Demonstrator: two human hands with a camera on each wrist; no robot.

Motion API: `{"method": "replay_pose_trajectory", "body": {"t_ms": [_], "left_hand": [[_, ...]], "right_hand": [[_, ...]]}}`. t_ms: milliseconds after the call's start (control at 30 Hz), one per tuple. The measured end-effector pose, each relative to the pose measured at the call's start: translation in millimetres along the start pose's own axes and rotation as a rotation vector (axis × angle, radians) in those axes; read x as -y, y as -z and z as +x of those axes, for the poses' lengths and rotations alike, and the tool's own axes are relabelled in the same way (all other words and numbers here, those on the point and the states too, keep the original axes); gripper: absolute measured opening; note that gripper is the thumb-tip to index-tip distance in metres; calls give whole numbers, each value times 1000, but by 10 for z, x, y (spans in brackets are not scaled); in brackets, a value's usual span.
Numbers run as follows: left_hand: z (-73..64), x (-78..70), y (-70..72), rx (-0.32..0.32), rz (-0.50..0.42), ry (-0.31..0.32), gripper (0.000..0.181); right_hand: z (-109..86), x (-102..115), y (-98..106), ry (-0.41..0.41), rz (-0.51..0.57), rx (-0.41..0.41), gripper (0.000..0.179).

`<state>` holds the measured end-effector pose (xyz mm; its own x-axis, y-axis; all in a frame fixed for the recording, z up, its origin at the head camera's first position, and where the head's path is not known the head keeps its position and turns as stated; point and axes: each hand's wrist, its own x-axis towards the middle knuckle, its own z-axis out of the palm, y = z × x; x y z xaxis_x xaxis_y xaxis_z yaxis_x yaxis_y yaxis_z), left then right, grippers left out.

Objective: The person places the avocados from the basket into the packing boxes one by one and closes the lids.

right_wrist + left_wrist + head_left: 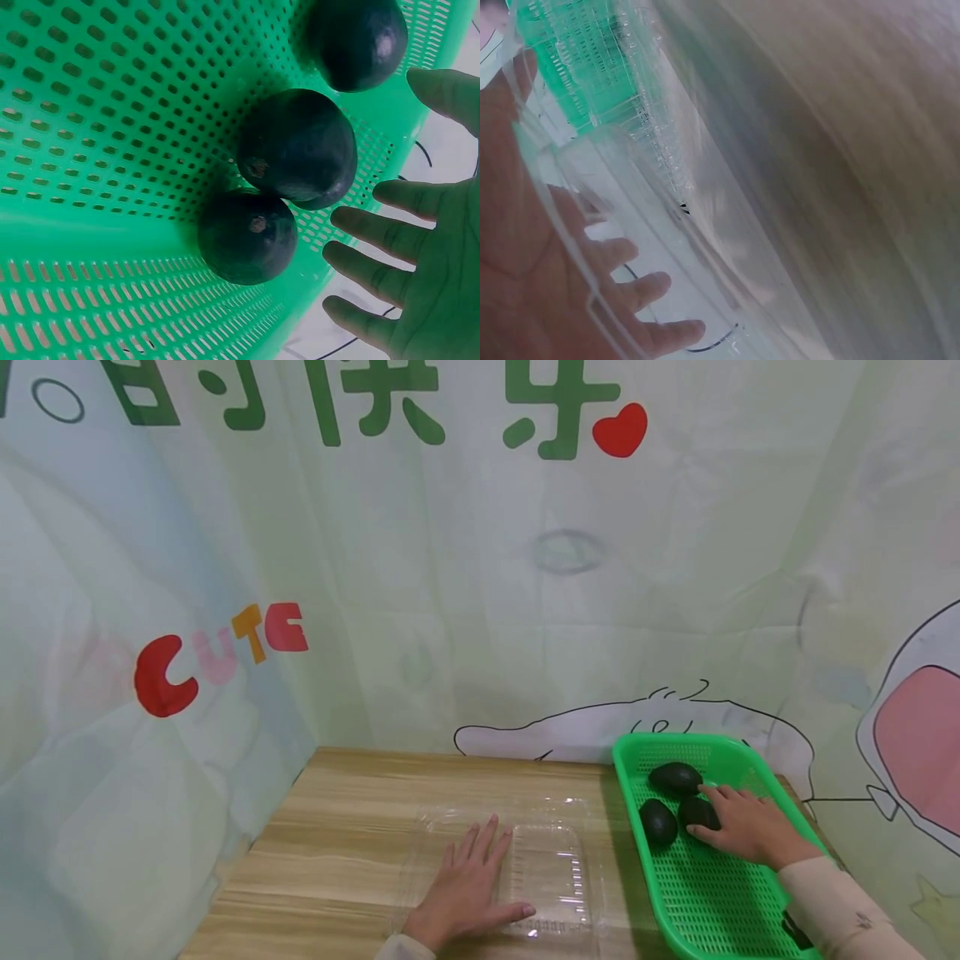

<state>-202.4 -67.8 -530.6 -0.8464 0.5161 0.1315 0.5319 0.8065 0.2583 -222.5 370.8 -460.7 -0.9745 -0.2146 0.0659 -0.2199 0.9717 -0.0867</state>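
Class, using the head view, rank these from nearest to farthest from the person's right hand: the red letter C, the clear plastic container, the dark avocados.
From the right hand:
1. Dark avocados: in the basket, at the fingertips.
2. Clear plastic container: on the table, left of the basket.
3. Red letter C: far left, on the backdrop.

- Box (pixel 547 877): clear thin plastic, glossy, ribbed
- Basket (pixel 720 902): plastic, perforated, slight sheen
- Fruits (pixel 296 146): dark skins, fairly smooth, soft shine
- Table (pixel 330 843): wood-grain surface, looks smooth
- Backdrop (pixel 450 568): cloth by look, matt, creased
- Sleeve (pixel 840 897): cloth, matt
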Motion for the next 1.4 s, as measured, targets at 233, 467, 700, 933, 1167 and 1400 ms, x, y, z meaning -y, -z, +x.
{"method": "replay_pose_trajectory", "body": {"t_ms": [233, 467, 700, 933, 1167, 1400], "left_hand": [[-6, -12, -2, 0, 21, 2, 108], [-25, -23, -6, 9, 35, 0, 110], [-30, -31, -6, 32, 35, 8, 113], [-47, -43, 14, 44, 23, 13, 116], [-76, -48, 33, 40, 9, 6, 119], [-86, -43, 30, 56, 18, 26, 121]], "right_hand": [[37, -19, -64, 8, -13, 28, 77], [59, -27, -141, 21, -28, 40, 74], [71, -8, -199, 35, -18, 35, 70], [110, 6, -234, 25, 2, 48, 72], [177, 24, -281, 11, 14, 74, 74], [202, 13, -408, 15, 38, 77, 71]]}}
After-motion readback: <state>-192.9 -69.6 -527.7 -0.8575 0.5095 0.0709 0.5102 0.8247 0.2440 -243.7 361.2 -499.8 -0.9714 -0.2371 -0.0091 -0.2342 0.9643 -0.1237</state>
